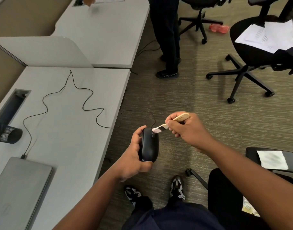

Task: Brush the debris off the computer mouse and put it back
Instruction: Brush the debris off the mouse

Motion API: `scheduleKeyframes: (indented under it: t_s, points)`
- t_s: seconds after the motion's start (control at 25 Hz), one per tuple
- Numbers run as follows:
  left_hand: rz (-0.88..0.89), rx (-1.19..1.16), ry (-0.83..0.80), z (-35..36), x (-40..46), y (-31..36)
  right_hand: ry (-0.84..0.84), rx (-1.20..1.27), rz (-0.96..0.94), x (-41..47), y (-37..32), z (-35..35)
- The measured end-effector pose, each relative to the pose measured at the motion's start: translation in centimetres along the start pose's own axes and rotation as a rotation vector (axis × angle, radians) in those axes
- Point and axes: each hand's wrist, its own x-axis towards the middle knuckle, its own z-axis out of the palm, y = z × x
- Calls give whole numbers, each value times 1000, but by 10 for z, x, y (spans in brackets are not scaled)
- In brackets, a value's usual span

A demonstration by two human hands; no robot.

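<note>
The left hand (134, 156) grips the mouse (150, 144) off the worktop (72, 130) edge, long axis pointing away; the right hand (187, 128) pinches the brush (169, 124), bristles touching its far end.

We find nothing legible; the printed sheets (265, 36) on the office chair (247, 52) carry lines of text too small for us to read.

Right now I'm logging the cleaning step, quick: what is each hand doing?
Left hand: fingers curled round the black mouse, holding it over the carpet.
Right hand: fingers pinching the wooden-handled brush, bristles at the mouse's front.
</note>
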Motion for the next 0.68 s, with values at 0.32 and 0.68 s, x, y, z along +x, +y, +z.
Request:
scheduleKeyframes:
  t_s: [0.32,0.68]
  points:
    - [-14,-24,5,0,-1,3,7,114,-7,-2,-1,0]
    - [-23,-129,40,-1,0,-3,-35,7,-6,-6,-5,-2]
